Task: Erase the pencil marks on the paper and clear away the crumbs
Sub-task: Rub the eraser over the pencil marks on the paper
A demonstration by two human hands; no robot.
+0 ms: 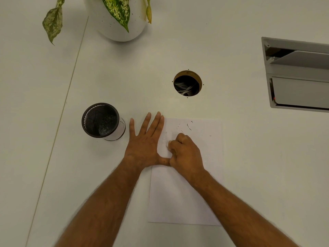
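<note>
Left hand (145, 139) flat, right hand (185, 152) curled on paper (187, 198)

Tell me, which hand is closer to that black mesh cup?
Left. The left hand lies flat just beside the mesh cup; the right hand is farther off, on the paper.

Both bare forearms reach forward from the lower edge. The left hand (145, 145) lies flat, palm down, fingers straight and spread, thumb stretched out to the right hand (185, 154). The right hand is curled into a fist, knuckles up, fingertips tucked under.
</note>
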